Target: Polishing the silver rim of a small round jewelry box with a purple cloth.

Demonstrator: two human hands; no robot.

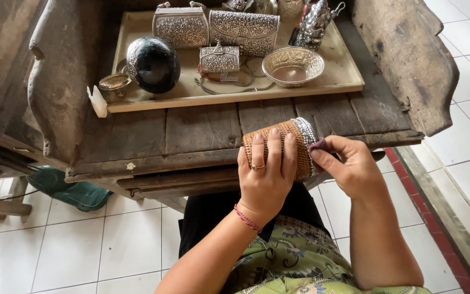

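We grip the brown woven rattan cylinder with silver rim (278,147) in our left hand (265,174); our right hand (349,166) pinches a dark cloth (317,145) against the rim, seemingly mid-polish; next, turning it would expose unpolished rim.

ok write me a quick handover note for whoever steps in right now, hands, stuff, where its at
Left hand wraps around a woven basket with a silver rim, held on its side at the edge of the wooden bench.
Right hand pinches a small dark cloth against the rim.
The tray behind holds silver boxes, a silver bowl and a dark round pot.
How much of the rim is already rubbed cannot be told; the tray pieces lie untouched.
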